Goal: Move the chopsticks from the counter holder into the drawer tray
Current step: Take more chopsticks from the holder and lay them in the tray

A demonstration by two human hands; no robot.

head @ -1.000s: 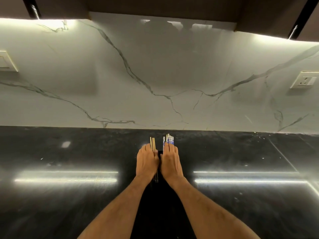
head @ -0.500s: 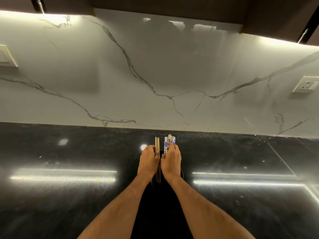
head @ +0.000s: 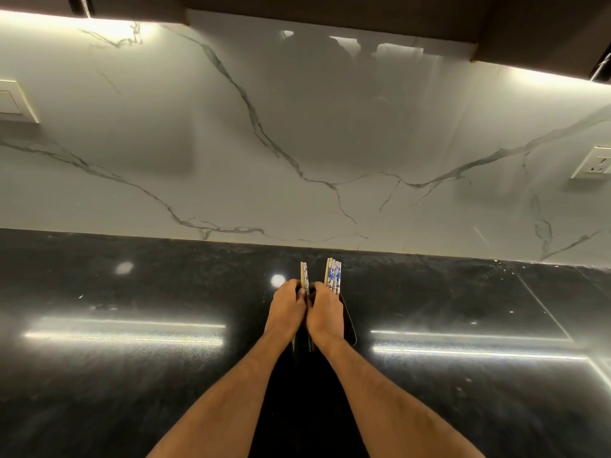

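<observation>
Left hand (head: 287, 305) is pinching a small bundle of chopsticks (head: 304, 278); right hand (head: 325, 310) is gripping the larger bundle (head: 334, 276), tips poking out beyond the fingers. Dark holder (head: 349, 320) is peeking out beside the right hand. Best lifting straight, keeping each bundle squeezed so none slips.

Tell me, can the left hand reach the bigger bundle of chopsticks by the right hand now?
Probably not directly. The left hand already grips a small pair, and the right hand lies between it and the bigger bundle, with its fingers on that bundle.
</observation>
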